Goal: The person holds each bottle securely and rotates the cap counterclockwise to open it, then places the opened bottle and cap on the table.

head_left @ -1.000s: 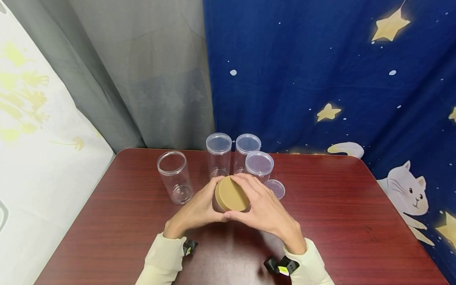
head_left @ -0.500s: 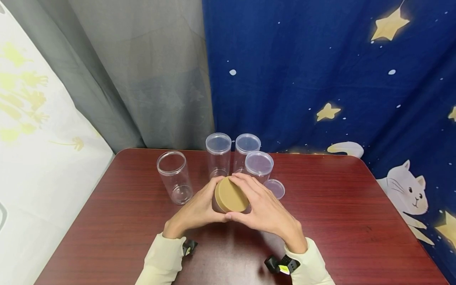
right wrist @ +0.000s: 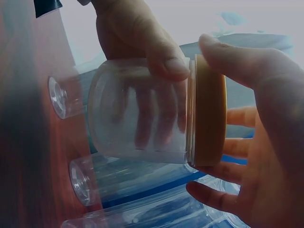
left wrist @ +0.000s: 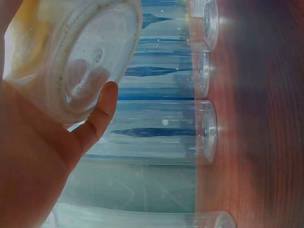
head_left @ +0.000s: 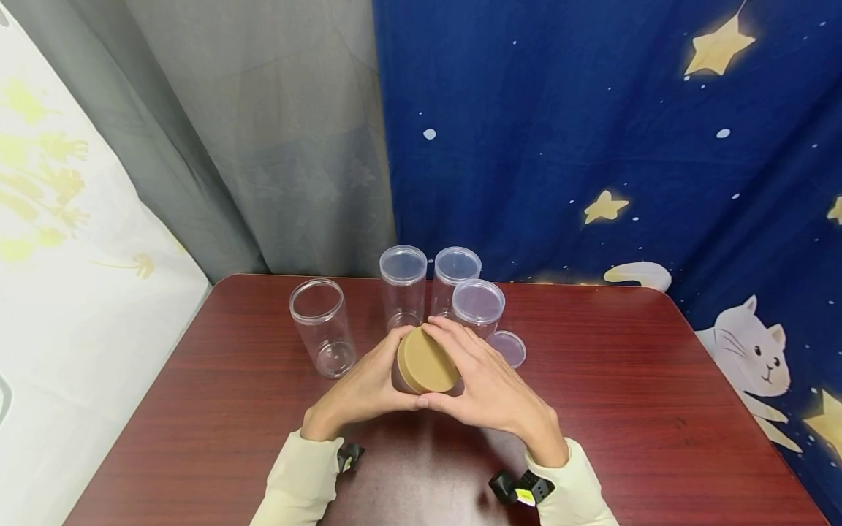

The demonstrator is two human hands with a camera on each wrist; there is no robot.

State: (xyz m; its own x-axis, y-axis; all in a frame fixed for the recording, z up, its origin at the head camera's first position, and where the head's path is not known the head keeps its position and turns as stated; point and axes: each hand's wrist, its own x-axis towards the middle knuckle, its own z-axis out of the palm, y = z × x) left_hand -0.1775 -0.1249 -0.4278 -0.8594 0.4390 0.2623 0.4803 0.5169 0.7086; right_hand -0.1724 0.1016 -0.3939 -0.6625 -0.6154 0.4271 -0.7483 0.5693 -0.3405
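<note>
A short clear jar (right wrist: 137, 114) with a tan lid (head_left: 426, 361) is held above the red-brown table (head_left: 625, 409), tilted slightly. My left hand (head_left: 365, 387) grips the jar's glass body from the left; its thumb (right wrist: 164, 61) lies just below the lid. My right hand (head_left: 483, 383) wraps the tan lid (right wrist: 209, 111), thumb on the near edge and fingers over the far rim. From the left wrist view the jar's base (left wrist: 90, 57) shows, lifted off the table.
Behind the hands stand tall clear canisters: an open one (head_left: 322, 327) at the left and three with clear lids (head_left: 403, 286) (head_left: 455, 281) (head_left: 479, 307). A loose clear lid (head_left: 508, 348) lies to the right. Curtains hang behind the table's far edge.
My right fingers have shifted slightly around the tan lid's far rim. The jar and my left hand stay almost where they were.
</note>
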